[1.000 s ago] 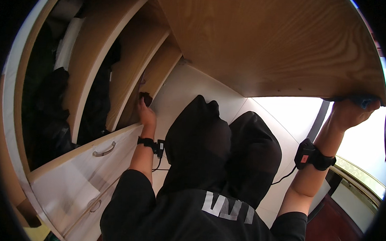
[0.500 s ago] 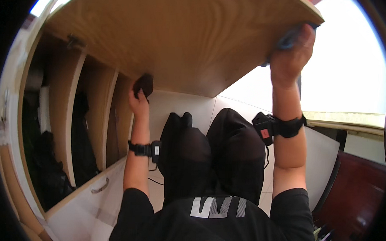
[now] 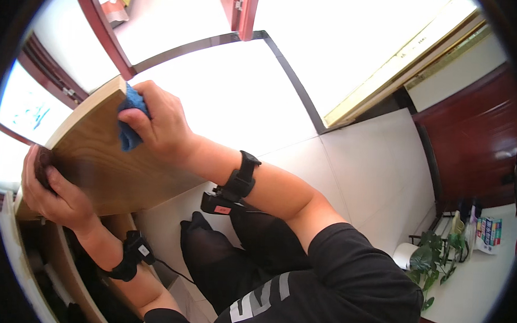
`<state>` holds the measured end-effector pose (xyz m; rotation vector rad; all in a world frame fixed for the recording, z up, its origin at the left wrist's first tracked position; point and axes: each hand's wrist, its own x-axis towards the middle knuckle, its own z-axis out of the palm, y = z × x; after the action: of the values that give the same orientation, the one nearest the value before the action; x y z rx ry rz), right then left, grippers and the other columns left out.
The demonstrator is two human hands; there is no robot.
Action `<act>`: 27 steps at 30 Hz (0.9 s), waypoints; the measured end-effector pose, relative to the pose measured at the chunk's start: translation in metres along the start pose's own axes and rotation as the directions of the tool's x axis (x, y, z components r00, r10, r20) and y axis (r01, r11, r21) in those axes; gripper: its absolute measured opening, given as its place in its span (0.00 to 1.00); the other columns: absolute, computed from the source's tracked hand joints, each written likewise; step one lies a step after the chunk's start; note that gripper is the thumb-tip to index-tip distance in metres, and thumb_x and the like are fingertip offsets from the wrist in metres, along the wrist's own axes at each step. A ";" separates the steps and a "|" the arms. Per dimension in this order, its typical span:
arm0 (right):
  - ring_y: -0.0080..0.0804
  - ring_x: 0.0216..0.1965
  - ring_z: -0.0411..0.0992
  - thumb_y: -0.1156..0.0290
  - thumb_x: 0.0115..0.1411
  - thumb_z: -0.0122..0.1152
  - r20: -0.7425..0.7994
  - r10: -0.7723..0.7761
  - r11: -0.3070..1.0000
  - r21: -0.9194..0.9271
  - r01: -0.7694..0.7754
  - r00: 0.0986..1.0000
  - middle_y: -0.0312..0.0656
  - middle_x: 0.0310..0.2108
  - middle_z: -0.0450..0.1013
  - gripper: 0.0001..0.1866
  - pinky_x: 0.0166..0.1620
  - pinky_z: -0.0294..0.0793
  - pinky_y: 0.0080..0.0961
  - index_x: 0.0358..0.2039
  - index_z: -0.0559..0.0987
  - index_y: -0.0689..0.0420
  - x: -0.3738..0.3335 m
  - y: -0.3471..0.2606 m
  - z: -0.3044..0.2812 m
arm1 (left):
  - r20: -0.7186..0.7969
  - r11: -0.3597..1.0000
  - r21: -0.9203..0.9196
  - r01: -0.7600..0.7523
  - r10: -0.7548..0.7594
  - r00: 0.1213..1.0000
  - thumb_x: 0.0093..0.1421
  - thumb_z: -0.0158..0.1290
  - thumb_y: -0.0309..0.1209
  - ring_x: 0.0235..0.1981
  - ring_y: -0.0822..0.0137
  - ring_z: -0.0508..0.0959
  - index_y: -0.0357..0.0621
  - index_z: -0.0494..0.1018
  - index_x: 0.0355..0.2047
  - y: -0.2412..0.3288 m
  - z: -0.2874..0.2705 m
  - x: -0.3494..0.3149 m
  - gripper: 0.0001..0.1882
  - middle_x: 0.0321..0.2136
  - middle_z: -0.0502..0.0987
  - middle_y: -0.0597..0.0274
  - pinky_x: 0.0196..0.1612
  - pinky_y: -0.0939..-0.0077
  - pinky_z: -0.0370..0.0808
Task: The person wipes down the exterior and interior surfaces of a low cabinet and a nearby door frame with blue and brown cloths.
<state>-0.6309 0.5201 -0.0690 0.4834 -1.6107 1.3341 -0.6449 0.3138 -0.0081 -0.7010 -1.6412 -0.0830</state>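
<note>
A wooden cabinet door [image 3: 127,177] stands swung out at the left, its grain side toward me. My right hand [image 3: 166,121] grips a blue cloth [image 3: 133,109] against the door's upper right corner, with the thumb on the inner face. My left hand [image 3: 63,200] is closed round a dark brown cloth-like piece [image 3: 42,164] at the door's edge farther left, close to the cabinet. Both wrists wear black straps with small boxes. Part of each cloth is hidden by fingers.
Below the door, the open cabinet [image 3: 67,257] shows upright dividers and dark contents. Pale floor tiles [image 3: 361,159] lie to the right. A dark red door [image 3: 470,140] stands far right, near a potted plant [image 3: 432,256]. Red door frames [image 3: 103,31] rise at the upper left.
My view has turned, so the door now appears at the left. My left hand has gone from the door's lower inner face up to its edge. The right hand stays at the corner.
</note>
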 end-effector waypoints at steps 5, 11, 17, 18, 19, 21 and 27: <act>0.41 0.26 0.72 0.63 0.58 0.58 0.085 0.241 0.963 0.099 -0.249 0.967 0.48 0.25 0.69 0.16 0.30 0.71 0.31 0.40 0.69 0.61 0.022 -0.019 -0.014 | 0.292 0.954 -0.198 0.226 -0.163 0.943 0.57 0.49 0.30 0.38 0.56 0.76 0.44 0.75 0.38 0.005 -0.007 0.050 0.10 0.36 0.77 0.57 0.44 0.67 0.71; 0.36 0.21 0.69 0.66 0.58 0.56 0.239 -0.184 0.934 -0.261 0.246 0.953 0.43 0.23 0.68 0.09 0.26 0.67 0.26 0.30 0.74 0.60 0.072 -0.033 -0.003 | 0.121 0.996 -0.069 0.053 -0.044 0.992 0.53 0.49 0.42 0.31 0.61 0.74 0.47 0.73 0.31 -0.013 0.013 0.037 0.13 0.27 0.75 0.63 0.35 0.67 0.68; 0.25 0.19 0.61 0.69 0.63 0.49 0.257 -0.088 0.944 -0.285 0.163 0.962 0.37 0.19 0.63 0.11 0.23 0.60 0.20 0.28 0.72 0.62 0.057 -0.037 -0.001 | 0.122 0.984 -0.119 0.134 -0.119 0.985 0.50 0.51 0.36 0.25 0.60 0.73 0.46 0.72 0.27 -0.062 -0.007 0.018 0.08 0.23 0.74 0.63 0.33 0.68 0.67; 0.25 0.19 0.61 0.70 0.64 0.46 0.253 -0.073 0.945 -0.290 0.148 0.965 0.38 0.19 0.63 0.11 0.23 0.59 0.19 0.28 0.72 0.63 0.056 -0.040 0.003 | 0.146 0.980 -0.086 0.178 -0.165 0.975 0.50 0.51 0.35 0.25 0.60 0.73 0.46 0.72 0.26 -0.081 -0.014 0.010 0.07 0.22 0.74 0.63 0.33 0.68 0.67; 0.26 0.20 0.61 0.70 0.65 0.43 0.270 -0.078 0.946 -0.284 0.157 0.960 0.40 0.20 0.63 0.13 0.24 0.59 0.19 0.28 0.72 0.64 0.053 -0.041 0.000 | 0.121 0.975 -0.095 0.202 -0.190 0.974 0.51 0.50 0.35 0.24 0.60 0.72 0.47 0.72 0.24 -0.084 -0.016 0.003 0.07 0.21 0.73 0.63 0.32 0.67 0.66; 0.27 0.21 0.62 0.67 0.66 0.37 0.275 -0.064 0.952 -0.271 0.142 0.959 0.42 0.20 0.64 0.17 0.25 0.60 0.19 0.30 0.72 0.64 0.053 -0.048 -0.007 | 0.163 0.982 -0.099 0.158 -0.141 0.977 0.56 0.42 0.35 0.24 0.59 0.72 0.40 0.72 0.27 -0.081 -0.016 0.014 0.12 0.22 0.74 0.60 0.31 0.68 0.68; 0.27 0.23 0.64 0.58 0.66 0.32 0.370 0.005 0.983 -0.173 0.063 0.929 0.41 0.24 0.66 0.19 0.26 0.66 0.21 0.39 0.70 0.58 0.053 -0.044 -0.015 | 0.169 0.961 -0.128 0.246 -0.223 0.960 0.55 0.43 0.43 0.24 0.60 0.70 0.43 0.69 0.26 -0.078 -0.015 0.007 0.16 0.22 0.70 0.60 0.34 0.65 0.64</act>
<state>-0.6151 0.5334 -0.0016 0.6733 -2.0054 1.1031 -0.6695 0.2462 0.0271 -0.6329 -1.8763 -0.3326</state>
